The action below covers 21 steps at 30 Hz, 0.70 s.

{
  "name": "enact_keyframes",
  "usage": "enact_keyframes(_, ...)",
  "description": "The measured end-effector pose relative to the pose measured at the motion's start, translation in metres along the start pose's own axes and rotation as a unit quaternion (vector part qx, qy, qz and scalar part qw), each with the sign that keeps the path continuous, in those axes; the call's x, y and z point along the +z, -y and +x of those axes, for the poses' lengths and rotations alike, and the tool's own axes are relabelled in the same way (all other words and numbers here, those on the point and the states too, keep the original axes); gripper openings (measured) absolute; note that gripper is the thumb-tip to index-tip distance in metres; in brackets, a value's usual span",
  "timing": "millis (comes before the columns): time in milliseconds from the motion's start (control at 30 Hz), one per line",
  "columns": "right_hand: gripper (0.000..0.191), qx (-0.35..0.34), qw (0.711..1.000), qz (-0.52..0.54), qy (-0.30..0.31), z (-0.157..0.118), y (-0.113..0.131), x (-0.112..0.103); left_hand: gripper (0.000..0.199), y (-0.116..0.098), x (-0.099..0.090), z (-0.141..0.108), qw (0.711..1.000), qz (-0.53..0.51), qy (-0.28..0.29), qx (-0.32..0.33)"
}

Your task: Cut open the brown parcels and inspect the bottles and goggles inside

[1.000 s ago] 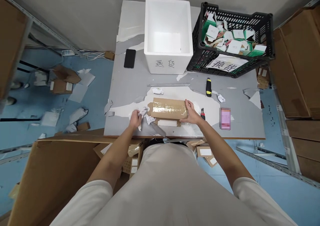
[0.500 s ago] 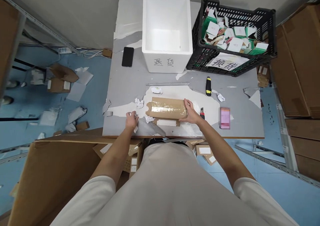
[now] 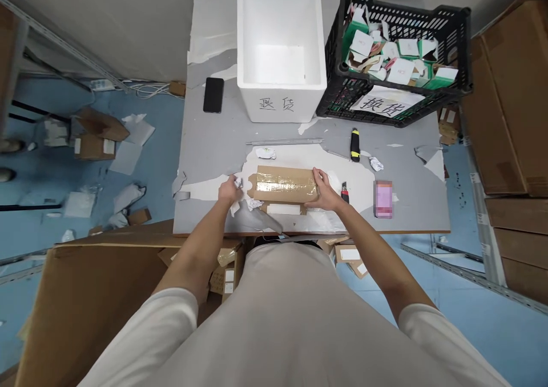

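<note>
In the head view, a long brown cardboard box (image 3: 286, 184) with shiny tape across its top lies near the table's front edge. My right hand (image 3: 326, 193) is closed round its right end, thumb and fingers on opposite sides. Left of the box, my left hand (image 3: 229, 190) has its fingers closed on a crumpled white paper (image 3: 238, 182). Another white scrap sticks out below that hand. A crumpled paper (image 3: 255, 204) lies between the hand and the box, and one more paper wad (image 3: 266, 153) sits behind it. A cardboard piece with a white label (image 3: 283, 209) shows at the box's front side.
A white foam box (image 3: 282, 104) and a black crate (image 3: 398, 104) of small cartons stand at the back. A phone (image 3: 213, 95), a yellow-black cutter (image 3: 355, 145), a red-black cutter (image 3: 345, 192) and a pink packet (image 3: 383, 199) lie on the table (image 3: 422, 204). A large carton (image 3: 107, 295) stands front left.
My left hand has moved right and a little away from me, onto the crumpled paper, and closed on it. My right hand still grips the box, which stays in place.
</note>
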State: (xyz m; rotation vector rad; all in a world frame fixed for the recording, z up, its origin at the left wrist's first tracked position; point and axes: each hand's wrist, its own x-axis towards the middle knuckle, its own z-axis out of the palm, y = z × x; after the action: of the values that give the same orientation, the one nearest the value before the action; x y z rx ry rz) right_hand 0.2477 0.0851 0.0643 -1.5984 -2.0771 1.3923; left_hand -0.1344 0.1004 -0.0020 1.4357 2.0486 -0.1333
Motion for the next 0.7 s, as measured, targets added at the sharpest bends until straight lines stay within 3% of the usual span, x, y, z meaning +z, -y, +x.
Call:
enact_keyframes(133,0.135,-0.005,1.000,0.011,0.000,0.002,-0.002,0.000,0.042,0.011,-0.002,-0.043,0.999,-0.029,0.004,0.039)
enact_keyframes(267,0.135,-0.012,1.000,0.013,-0.005,0.003,-0.004,0.002,0.057,0.000,0.017,-0.067,0.996,-0.004,0.029,0.088)
enact_keyframes(367,0.135,-0.011,1.000,0.012,-0.005,0.003,-0.004,0.002,0.069,-0.015,0.035,-0.063,0.997,0.027,0.026,0.070)
enact_keyframes(467,0.137,-0.007,1.000,0.008,-0.004,0.002,-0.002,0.002,0.064,-0.025,0.043,-0.049,0.992,0.091,0.042,0.073)
enact_keyframes(567,0.138,-0.007,1.000,0.009,-0.003,0.002,0.000,0.001,0.057,-0.025,0.038,-0.038,0.984,0.134,0.072,0.092)
enact_keyframes(700,0.138,-0.006,1.000,0.021,-0.005,0.001,0.000,0.001,0.046,-0.016,0.012,-0.022,0.985,0.144,0.061,0.075)
